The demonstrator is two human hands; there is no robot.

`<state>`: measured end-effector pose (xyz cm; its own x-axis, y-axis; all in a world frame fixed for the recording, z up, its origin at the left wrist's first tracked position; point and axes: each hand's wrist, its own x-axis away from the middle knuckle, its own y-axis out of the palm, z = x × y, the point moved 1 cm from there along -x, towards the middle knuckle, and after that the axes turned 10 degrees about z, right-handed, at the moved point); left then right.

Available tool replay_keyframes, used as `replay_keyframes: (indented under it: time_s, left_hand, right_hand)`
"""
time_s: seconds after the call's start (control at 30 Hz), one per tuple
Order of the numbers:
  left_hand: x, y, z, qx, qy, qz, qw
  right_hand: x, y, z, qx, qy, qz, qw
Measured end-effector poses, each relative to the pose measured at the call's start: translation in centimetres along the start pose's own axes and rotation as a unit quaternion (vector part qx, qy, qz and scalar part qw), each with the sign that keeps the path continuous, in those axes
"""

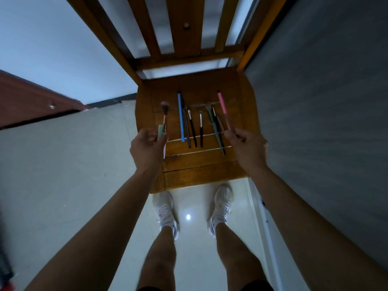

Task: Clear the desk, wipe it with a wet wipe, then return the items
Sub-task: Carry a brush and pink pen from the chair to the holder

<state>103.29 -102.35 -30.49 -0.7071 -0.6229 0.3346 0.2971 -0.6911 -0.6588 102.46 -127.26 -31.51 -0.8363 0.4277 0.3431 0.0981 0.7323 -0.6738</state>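
Observation:
A wooden chair seat (201, 164) carries a row of makeup brushes and pens. My left hand (147, 147) grips a fluffy brush with a pale green handle (163, 117) over the seat's left edge. My right hand (246, 145) grips a pink-handled brush (223, 108) at its lower end over the seat's right side. Between the hands lie a blue pen (181, 117), several thin black-handled brushes (192, 131) and a green-handled brush (216, 131).
The chair's slatted back (180, 28) rises beyond the seat. A dark grey surface (325, 122) stands close on the right, and a reddish-brown wooden edge (31, 101) is at the left. My feet in white shoes (164, 208) stand on glossy floor tiles below the seat.

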Motion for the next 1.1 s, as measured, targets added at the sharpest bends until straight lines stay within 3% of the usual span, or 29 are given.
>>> replay_keyframes:
  time_s: [0.13,0.3,0.53,0.67,0.8,1.1]
  left_hand:
    - [4.1,-7.3,7.0,0.104,-0.015,0.012,0.994]
    - [9.6,-21.1,15.3,0.191,0.016,0.087,0.978]
    - [16.0,-38.8,16.7,0.306,0.015,0.227,0.924]
    - [20.3,-48.8,12.9,0.342,0.018,0.308,0.888]
    - [26.1,-59.9,5.4,0.371,0.007,0.38,0.847]
    - [44.2,-81.3,-19.5,0.37,-0.032,0.553,0.746]
  right_hand:
    - [3.7,-5.3,-7.6,-0.05,-0.08,-0.034,0.995]
    - [8.4,-12.1,-20.7,-0.102,-0.158,-0.071,0.98]
    - [18.2,-14.3,-33.6,-0.157,-0.309,-0.17,0.922]
    - [27.4,-12.5,-38.8,-0.157,-0.387,-0.219,0.882]
    - [40.7,-9.2,-41.9,-0.161,-0.478,-0.285,0.815]
    - [78.6,1.4,-40.5,-0.164,-0.551,-0.449,0.684]
